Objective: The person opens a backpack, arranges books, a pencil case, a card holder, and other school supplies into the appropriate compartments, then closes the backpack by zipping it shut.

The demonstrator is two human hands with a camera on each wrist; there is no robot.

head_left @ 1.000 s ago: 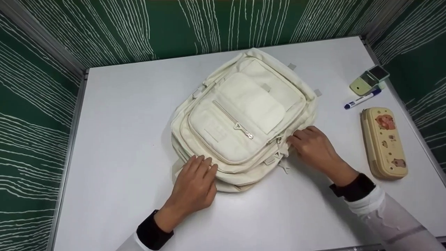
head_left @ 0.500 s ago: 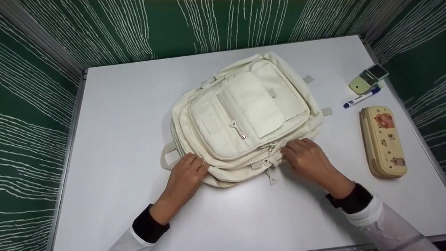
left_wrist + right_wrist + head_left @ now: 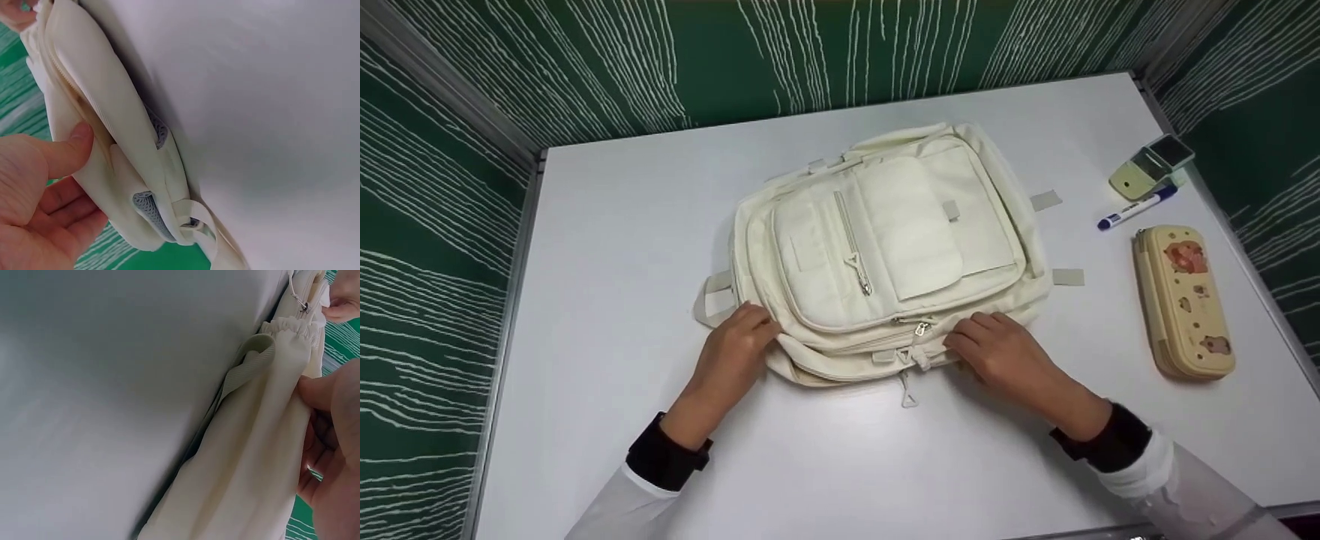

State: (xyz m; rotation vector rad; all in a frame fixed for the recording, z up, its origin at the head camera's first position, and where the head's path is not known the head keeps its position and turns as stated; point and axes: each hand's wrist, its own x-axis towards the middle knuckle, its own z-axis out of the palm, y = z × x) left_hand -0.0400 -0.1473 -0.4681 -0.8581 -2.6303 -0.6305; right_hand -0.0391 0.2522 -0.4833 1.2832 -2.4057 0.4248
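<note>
1. Cream fabric backpack point(image 3: 877, 247), soft and rounded, lay front face up, slanted across the centre of the head view, on a smooth white table point(image 3: 622, 262).
2. At lower left of centre, the person's left hand point(image 3: 735, 341) pinched the bag's rim; the left wrist view showed the thumb pressed on the outer cloth and the other fingers curled behind.
3. Right of centre, the right hand point(image 3: 997, 349) gripped the bag's near side, thumb on one face and fingers bent behind; how firmly either hand held, I could not tell.
4. Just beside the left thumb, a pale zip opening point(image 3: 97, 117) appeared parted, its inside hidden. Tipping that end could have let any loose contents slide out.
5. Both holds seemed to take only slack cloth, so an uneven pull risked twisting the bag or losing the grip.
6. Between the hands, a cream triangular cord pull point(image 3: 910, 400) hung past the near edge; dragging the bag downward in the view might have trapped it underneath.
7. Toward the right edge lay an oblong yellow pencil case with printed brown figures point(image 3: 1185, 300), and above it a white marker with blue ends point(image 3: 1136, 208); a wide rightward swing could have knocked either.
</note>
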